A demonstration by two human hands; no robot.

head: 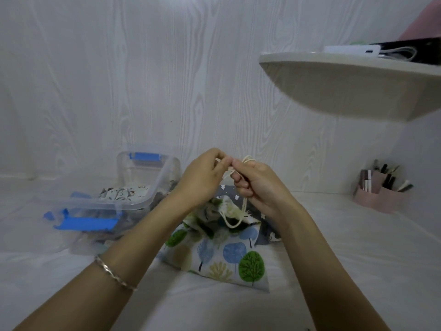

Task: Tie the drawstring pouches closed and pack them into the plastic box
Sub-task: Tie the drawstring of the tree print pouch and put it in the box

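Note:
A white pouch printed with blue and green trees (229, 254) lies on the white surface in front of me, its neck gathered. Its cream drawstring (235, 220) rises from the neck to my hands. My left hand (202, 177) pinches one cord end and my right hand (257, 182) grips the other, the fingertips of both meeting just above the pouch. A grey pouch with white specks (238, 194) lies behind it, mostly hidden. The clear plastic box (133, 201) with blue latches stands to the left, with a pale printed pouch (128, 191) inside.
The box's clear lid with a blue latch (86, 223) lies at its front. A pink holder with brushes and tubes (379, 192) stands at the right by the wall. A white shelf (346, 84) overhangs at upper right, carrying a white device.

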